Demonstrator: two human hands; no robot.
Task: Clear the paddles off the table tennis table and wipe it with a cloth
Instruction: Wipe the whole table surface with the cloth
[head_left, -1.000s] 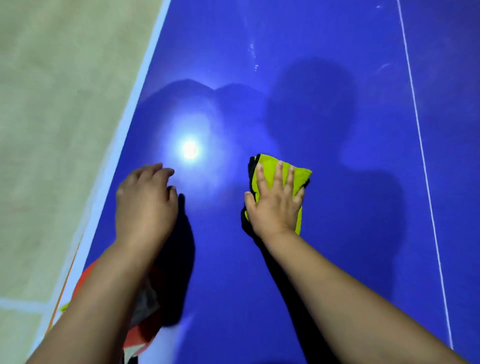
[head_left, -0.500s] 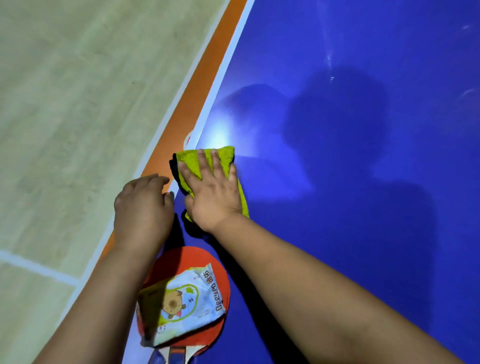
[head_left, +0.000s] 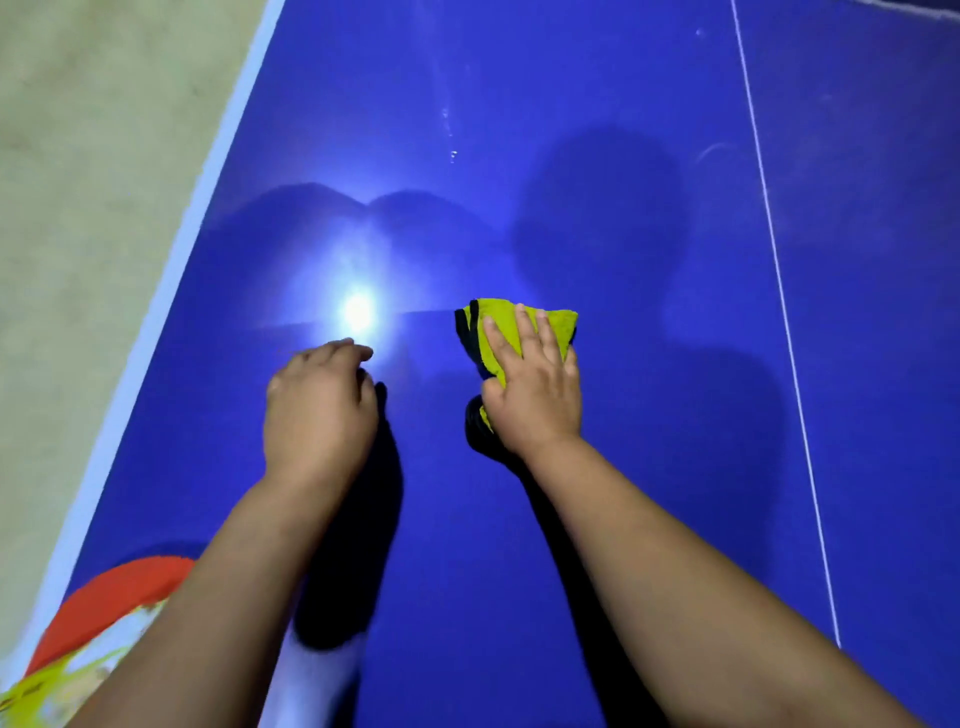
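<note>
Two bare hands lie on a blue counter (head_left: 571, 104). The right hand (head_left: 535, 384) presses flat on a folded yellow-green cloth (head_left: 560, 323), its fingers straight and slightly spread, curled round nothing. The cloth's long axis runs away from the person and leans a little to the right. Its far edge shows beyond the fingertips, its near end is under the palm, and dark trim runs down its left side.

Left of the cloth, apart from it, the left hand (head_left: 319, 410) has its fingers loosely bent downward and holds nothing. Whether the fingertips touch the surface I cannot tell. A bright glare (head_left: 358, 310) sits between that hand and the cloth's far corner.

Well to the left of the cloth the counter's pale side edge (head_left: 171, 270) runs diagonally, with beige floor (head_left: 78, 156) beyond it. To the cloth's right a thin white line (head_left: 779, 291) runs the length of the surface, with open blue between the two. Beyond the cloth the surface stretches on, marked by faint streaks.

Near-left of the cloth, close to the side edge, a red paddle (head_left: 109, 597) lies partly under the left forearm. A blurred yellow packet (head_left: 67, 680) rests on it.
</note>
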